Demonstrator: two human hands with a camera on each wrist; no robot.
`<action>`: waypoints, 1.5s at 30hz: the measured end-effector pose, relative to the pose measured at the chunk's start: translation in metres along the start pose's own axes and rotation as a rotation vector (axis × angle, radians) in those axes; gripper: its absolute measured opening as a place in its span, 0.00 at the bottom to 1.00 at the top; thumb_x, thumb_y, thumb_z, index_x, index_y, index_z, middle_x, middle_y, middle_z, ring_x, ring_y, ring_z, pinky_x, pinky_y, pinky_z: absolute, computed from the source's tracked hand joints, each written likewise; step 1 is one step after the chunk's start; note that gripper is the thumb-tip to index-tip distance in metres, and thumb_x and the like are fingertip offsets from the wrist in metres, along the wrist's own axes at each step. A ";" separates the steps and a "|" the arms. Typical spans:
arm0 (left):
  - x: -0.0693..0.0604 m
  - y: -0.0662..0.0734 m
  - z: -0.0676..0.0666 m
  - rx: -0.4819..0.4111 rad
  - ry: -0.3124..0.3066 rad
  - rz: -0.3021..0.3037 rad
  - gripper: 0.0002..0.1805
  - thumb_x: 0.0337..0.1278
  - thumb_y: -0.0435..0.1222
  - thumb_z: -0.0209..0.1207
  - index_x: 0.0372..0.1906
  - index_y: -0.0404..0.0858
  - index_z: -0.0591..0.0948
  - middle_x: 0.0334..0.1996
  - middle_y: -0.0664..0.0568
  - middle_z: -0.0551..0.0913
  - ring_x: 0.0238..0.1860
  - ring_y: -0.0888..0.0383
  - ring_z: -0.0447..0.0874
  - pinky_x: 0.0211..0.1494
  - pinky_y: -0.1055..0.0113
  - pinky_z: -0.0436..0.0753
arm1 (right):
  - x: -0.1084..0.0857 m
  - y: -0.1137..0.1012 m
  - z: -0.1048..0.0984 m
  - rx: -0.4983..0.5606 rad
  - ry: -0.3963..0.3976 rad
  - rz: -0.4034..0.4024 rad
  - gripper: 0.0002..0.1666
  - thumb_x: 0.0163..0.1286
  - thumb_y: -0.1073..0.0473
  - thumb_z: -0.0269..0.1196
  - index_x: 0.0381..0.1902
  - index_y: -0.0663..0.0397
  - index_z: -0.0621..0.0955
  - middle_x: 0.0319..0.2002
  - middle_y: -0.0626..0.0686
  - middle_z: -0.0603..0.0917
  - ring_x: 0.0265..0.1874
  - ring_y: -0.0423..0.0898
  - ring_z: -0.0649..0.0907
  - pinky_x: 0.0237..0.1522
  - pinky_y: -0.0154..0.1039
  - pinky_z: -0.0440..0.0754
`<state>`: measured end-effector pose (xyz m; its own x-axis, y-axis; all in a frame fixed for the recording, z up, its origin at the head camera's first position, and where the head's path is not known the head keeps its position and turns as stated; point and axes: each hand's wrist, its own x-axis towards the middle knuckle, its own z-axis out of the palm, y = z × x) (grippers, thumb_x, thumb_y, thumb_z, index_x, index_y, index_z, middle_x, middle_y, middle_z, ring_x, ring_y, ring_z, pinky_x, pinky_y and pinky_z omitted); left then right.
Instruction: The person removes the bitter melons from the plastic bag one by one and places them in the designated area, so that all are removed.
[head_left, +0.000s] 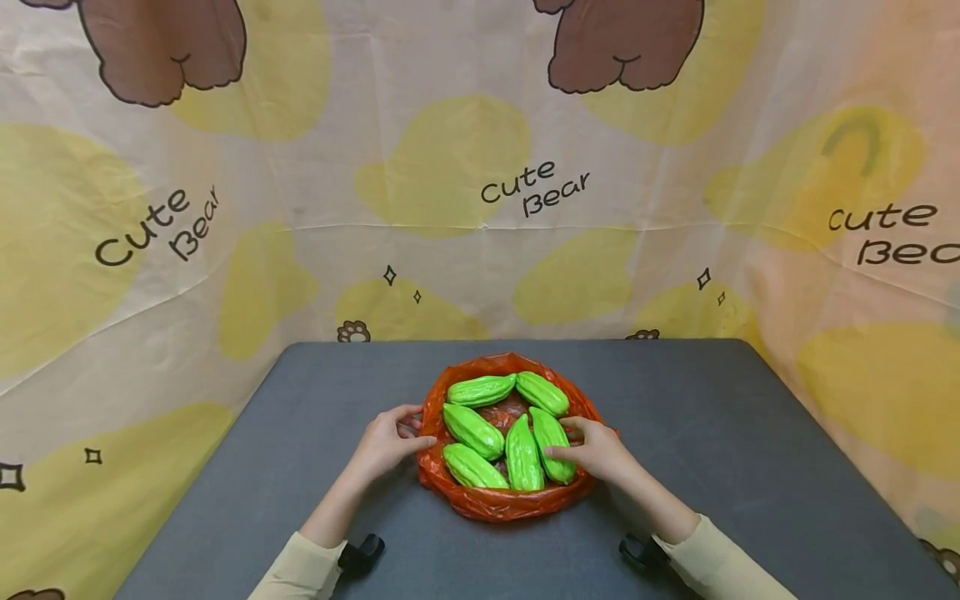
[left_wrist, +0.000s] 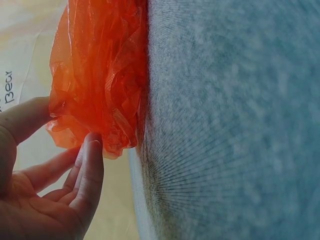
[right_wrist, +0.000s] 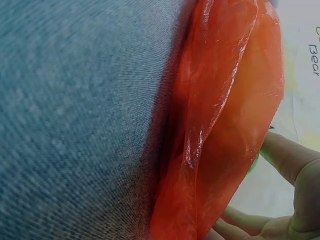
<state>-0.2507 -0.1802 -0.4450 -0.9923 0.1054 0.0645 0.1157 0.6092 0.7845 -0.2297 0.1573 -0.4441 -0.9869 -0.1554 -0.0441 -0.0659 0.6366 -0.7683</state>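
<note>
Several bright green ridged bitter melons (head_left: 471, 430) lie in a red plastic bag (head_left: 495, 503), whose rim is rolled open into a ring on the table. My left hand (head_left: 386, 442) holds the bag's left rim; in the left wrist view its thumb goes over the crinkled plastic (left_wrist: 105, 75) and a fingertip touches the outer side. At the right rim my right hand (head_left: 597, 450) reaches over, thumb across the rightmost bitter melon (head_left: 552, 433) and fingers bent at its far side. Bag plastic (right_wrist: 225, 125) hides those fingertips in the right wrist view.
The bag stands on a grey table (head_left: 697, 417) with rounded far corners. A patterned cloth (head_left: 450, 167) with bears and lettering hangs behind and along the sides. Dark straps (head_left: 363, 553) sit at both wrists beside pale sleeves (head_left: 300, 571).
</note>
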 end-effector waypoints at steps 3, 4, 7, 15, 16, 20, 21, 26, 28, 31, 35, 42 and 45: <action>0.001 0.000 0.000 0.005 0.002 0.002 0.32 0.42 0.41 0.72 0.55 0.34 0.78 0.35 0.51 0.83 0.31 0.61 0.79 0.30 0.67 0.78 | -0.001 -0.002 -0.001 -0.004 -0.004 0.001 0.42 0.53 0.47 0.72 0.60 0.66 0.73 0.48 0.59 0.83 0.47 0.53 0.83 0.44 0.47 0.81; 0.001 0.000 0.000 0.005 0.002 0.003 0.32 0.42 0.41 0.72 0.55 0.34 0.78 0.35 0.50 0.83 0.31 0.60 0.79 0.30 0.67 0.78 | -0.001 -0.002 -0.001 -0.006 -0.005 0.002 0.42 0.53 0.47 0.72 0.60 0.66 0.73 0.48 0.60 0.83 0.47 0.54 0.83 0.44 0.47 0.81; 0.001 0.000 0.000 0.006 0.002 0.006 0.31 0.42 0.41 0.72 0.55 0.34 0.79 0.35 0.50 0.83 0.31 0.60 0.79 0.31 0.67 0.78 | -0.002 -0.003 -0.002 -0.008 -0.008 0.005 0.42 0.53 0.48 0.72 0.60 0.67 0.73 0.48 0.60 0.83 0.47 0.54 0.83 0.44 0.47 0.81; 0.002 0.001 0.001 0.007 0.001 0.004 0.31 0.42 0.40 0.72 0.56 0.35 0.78 0.35 0.50 0.83 0.31 0.60 0.79 0.30 0.67 0.78 | -0.004 -0.009 -0.008 -0.022 -0.004 0.029 0.39 0.54 0.47 0.71 0.58 0.64 0.76 0.50 0.60 0.82 0.50 0.55 0.81 0.46 0.49 0.80; 0.002 0.001 0.001 0.007 0.000 0.001 0.31 0.42 0.40 0.72 0.56 0.35 0.79 0.36 0.50 0.83 0.31 0.60 0.79 0.30 0.67 0.78 | -0.005 -0.009 -0.009 -0.018 -0.008 0.027 0.39 0.54 0.47 0.71 0.58 0.64 0.76 0.51 0.60 0.82 0.50 0.56 0.80 0.46 0.49 0.79; 0.001 0.001 0.001 0.006 -0.004 -0.010 0.31 0.42 0.40 0.72 0.56 0.36 0.79 0.36 0.50 0.83 0.31 0.59 0.79 0.30 0.67 0.78 | -0.006 -0.009 -0.013 -0.012 -0.015 0.018 0.39 0.55 0.46 0.70 0.59 0.64 0.75 0.53 0.62 0.81 0.52 0.58 0.79 0.47 0.50 0.79; 0.001 0.001 0.001 0.005 -0.005 -0.012 0.31 0.42 0.40 0.72 0.56 0.36 0.79 0.36 0.50 0.83 0.31 0.59 0.79 0.30 0.67 0.78 | -0.006 -0.010 -0.014 -0.008 -0.014 0.020 0.40 0.55 0.46 0.70 0.59 0.64 0.75 0.53 0.62 0.80 0.53 0.58 0.79 0.48 0.50 0.79; 0.000 0.001 0.001 0.005 -0.005 -0.014 0.31 0.42 0.40 0.72 0.56 0.37 0.78 0.36 0.51 0.83 0.31 0.60 0.79 0.30 0.67 0.78 | -0.006 -0.010 -0.020 0.012 -0.017 0.027 0.41 0.55 0.45 0.70 0.61 0.63 0.74 0.54 0.62 0.80 0.54 0.58 0.78 0.47 0.49 0.80; 0.000 0.001 0.002 0.007 -0.002 -0.012 0.31 0.43 0.39 0.72 0.56 0.37 0.78 0.36 0.50 0.83 0.31 0.60 0.79 0.29 0.67 0.78 | -0.007 -0.011 -0.022 0.021 -0.017 0.030 0.41 0.55 0.45 0.70 0.61 0.63 0.74 0.55 0.62 0.79 0.54 0.57 0.78 0.47 0.49 0.79; 0.000 0.001 0.002 0.007 0.000 -0.012 0.30 0.43 0.38 0.72 0.56 0.36 0.78 0.36 0.50 0.83 0.30 0.60 0.80 0.29 0.67 0.78 | -0.008 -0.011 -0.026 0.022 -0.015 0.031 0.41 0.56 0.44 0.69 0.61 0.63 0.73 0.55 0.62 0.79 0.55 0.58 0.78 0.49 0.51 0.79; 0.000 0.000 0.002 0.008 0.001 -0.011 0.31 0.43 0.38 0.72 0.56 0.36 0.78 0.36 0.50 0.83 0.30 0.60 0.80 0.29 0.67 0.78 | -0.010 -0.013 -0.033 0.034 -0.009 0.027 0.42 0.56 0.44 0.69 0.61 0.64 0.73 0.55 0.63 0.79 0.56 0.58 0.77 0.51 0.51 0.78; 0.000 0.001 0.001 -0.009 -0.005 -0.014 0.31 0.42 0.38 0.72 0.57 0.37 0.78 0.36 0.50 0.83 0.31 0.60 0.80 0.29 0.66 0.78 | -0.010 -0.014 -0.044 0.089 -0.007 0.023 0.41 0.58 0.45 0.68 0.63 0.65 0.71 0.58 0.65 0.76 0.57 0.60 0.76 0.52 0.51 0.77; 0.000 0.000 0.001 -0.004 -0.006 -0.008 0.32 0.42 0.39 0.72 0.57 0.36 0.78 0.37 0.50 0.83 0.31 0.60 0.80 0.29 0.66 0.78 | -0.010 -0.013 -0.048 0.110 -0.006 0.029 0.41 0.59 0.45 0.67 0.63 0.65 0.71 0.59 0.65 0.75 0.58 0.60 0.75 0.51 0.50 0.78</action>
<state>-0.2505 -0.1793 -0.4451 -0.9929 0.1055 0.0548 0.1080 0.6068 0.7875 -0.2265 0.1866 -0.4032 -0.9872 -0.1425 -0.0709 -0.0202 0.5542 -0.8321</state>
